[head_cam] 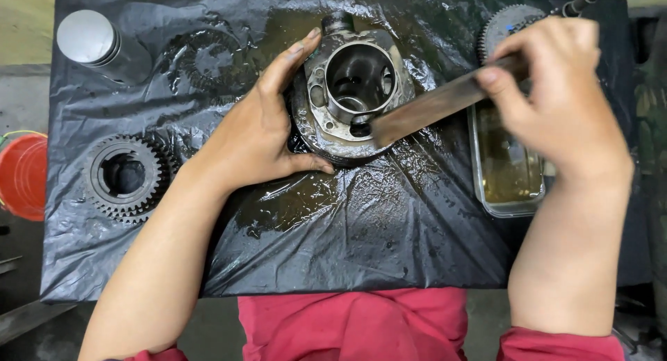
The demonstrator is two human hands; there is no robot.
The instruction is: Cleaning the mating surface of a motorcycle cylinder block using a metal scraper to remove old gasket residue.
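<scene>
Cleaning step, by the look of it: the left hand [260,135] clamps the oily cylinder housing [351,90] at upper centre of the tabletop [361,243] — the right hand [556,100] grips a flat brush [445,104], probably, its tip at the rim. Next calls for steady strokes.

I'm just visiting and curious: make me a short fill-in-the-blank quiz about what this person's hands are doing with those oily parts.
1. The left hand steadies a round metal housing on a wet ____ plastic sheet.
2. The right hand holds a flat metal ____ whose tip reaches the housing's rim.
3. Left of the left arm lies a toothed ____.
4. A clear tray by the right hand holds brownish ____.

Missing words: black; bar; gear; liquid
</scene>
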